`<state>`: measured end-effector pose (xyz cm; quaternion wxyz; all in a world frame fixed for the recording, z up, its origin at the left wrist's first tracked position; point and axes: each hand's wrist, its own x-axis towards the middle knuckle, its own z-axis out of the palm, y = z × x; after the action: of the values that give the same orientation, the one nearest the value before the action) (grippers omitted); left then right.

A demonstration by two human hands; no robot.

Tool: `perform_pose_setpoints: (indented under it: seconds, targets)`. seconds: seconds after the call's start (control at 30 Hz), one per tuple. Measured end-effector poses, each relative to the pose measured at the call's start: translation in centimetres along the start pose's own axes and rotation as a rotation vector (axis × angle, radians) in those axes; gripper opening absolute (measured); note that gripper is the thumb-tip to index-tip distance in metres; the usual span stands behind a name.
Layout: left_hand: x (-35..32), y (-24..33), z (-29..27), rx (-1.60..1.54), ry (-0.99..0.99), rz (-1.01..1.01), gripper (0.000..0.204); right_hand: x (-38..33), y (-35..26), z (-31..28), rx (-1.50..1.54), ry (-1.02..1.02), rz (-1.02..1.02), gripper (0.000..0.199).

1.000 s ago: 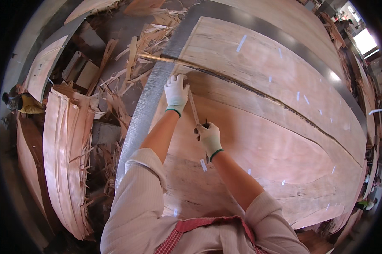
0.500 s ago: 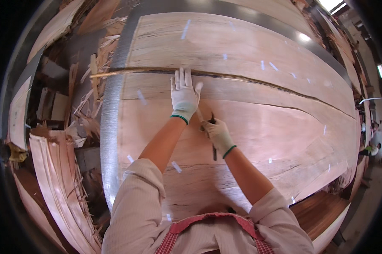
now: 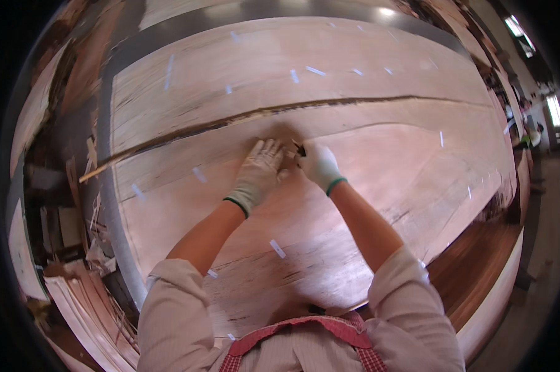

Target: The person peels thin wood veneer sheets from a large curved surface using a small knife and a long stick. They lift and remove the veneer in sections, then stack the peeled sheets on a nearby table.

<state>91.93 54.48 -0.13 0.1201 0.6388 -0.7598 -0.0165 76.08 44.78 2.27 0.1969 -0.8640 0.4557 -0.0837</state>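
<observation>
A large pale pinkish wood veneer sheet (image 3: 366, 167) with dark streaks lies flat, with short whitish tape strips on it. My left hand (image 3: 258, 170), in a white glove with a green cuff, rests on the sheet, fingers stretched out. Close to its right, my gloved right hand (image 3: 319, 164) is closed round a dark, slim hand tool (image 3: 301, 149); the fingers cover most of it, so its exact kind is hidden. A small pale piece (image 3: 291, 154) shows between the hands. Beyond them runs a long, narrow dark-edged strip (image 3: 230, 119) of veneer.
Around the sheet shows the grey metal table edge (image 3: 114, 198). Stacked veneer offcuts (image 3: 84, 304) and splintered scraps stand at the left. At the lower right lies a brown wood stack (image 3: 478, 266). A person (image 3: 533, 135) is far off at the right.
My view has shifted over the sheet. My left hand has drawn back from the dark-edged strip, and my right hand has come up beside its fingers, still holding the dark tool.
</observation>
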Motion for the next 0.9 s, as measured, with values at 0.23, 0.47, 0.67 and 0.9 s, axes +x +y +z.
perform_pose_setpoints:
  seconds: [0.23, 0.47, 0.67, 0.9]
  targets:
    - [9.1, 4.6, 0.1, -0.099, 0.174, 0.101, 0.046, 3.7, 11.9, -6.0, 0.406, 0.038, 0.547, 0.041]
    - [14.7, 8.0, 5.8, -0.202, 0.070, 0.151, 0.049, 3.8, 13.3, -4.4, 0.147, 0.092, 0.505, 0.038]
    - [14.9, 9.6, 5.6, -0.138, 0.069, 0.183, 0.042, 3.0, 14.4, -8.5, -0.075, 0.069, 0.395, 0.019]
    - [14.3, 9.3, 5.4, -0.140, 0.122, 0.153, 0.042, -9.3, 26.4, -16.3, 0.495, 0.024, 0.847, 0.028]
